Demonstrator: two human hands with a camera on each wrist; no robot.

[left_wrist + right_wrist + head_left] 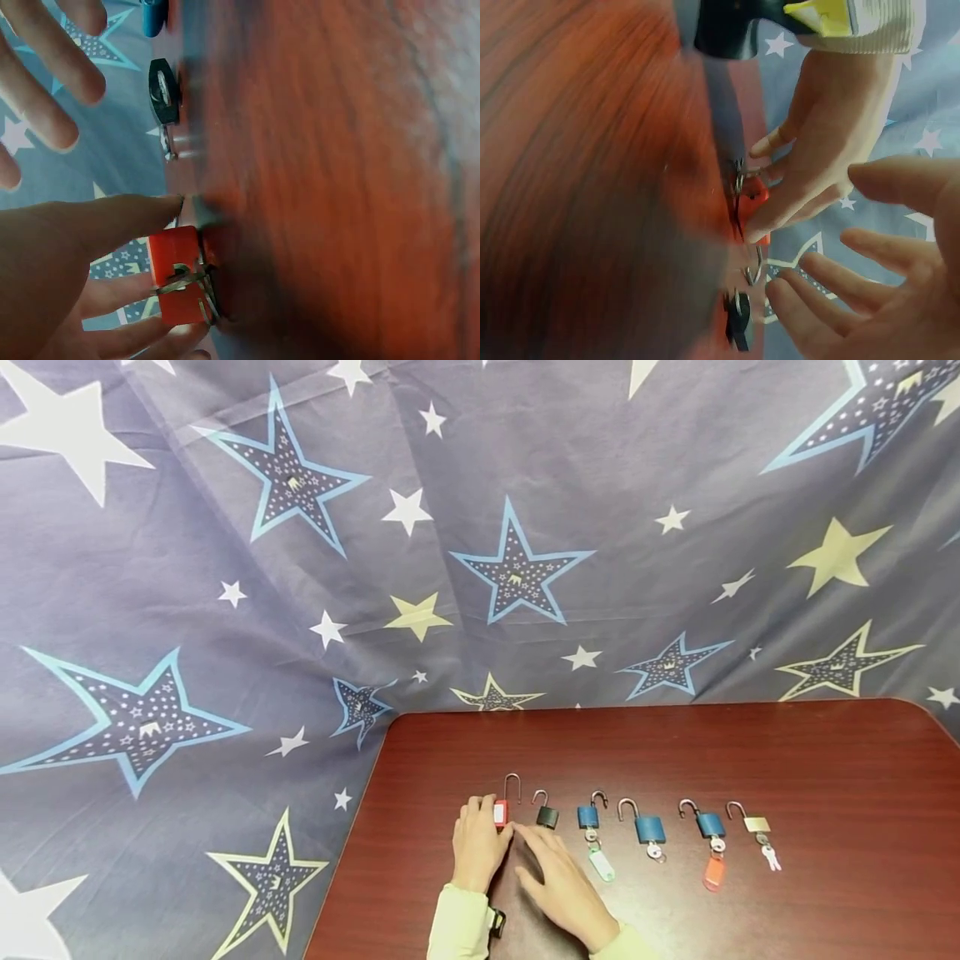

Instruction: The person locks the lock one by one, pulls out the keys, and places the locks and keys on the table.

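I've got the left hand at the left end of the row on the counter, its fingers curled round the red lock, thumb on one side and fingertips on the other. The lock sits at the far left of six padlocks, near the counter's left edge, its long shackle swung open and pointing away from me. From the left wrist view I can see a wire ring at its keyway end. I judge it small, hard and fairly light, with a smooth plastic-looking body that could slip, so the flat sides are the place to pinch, not the thin shackle. The right hand lies just beside it, palm down, fingers straight and spread, holding nothing, fingertips close to the red lock and the black lock. Both forearms come in from the near edge, angled toward each other. Further right: blue locks with keys.
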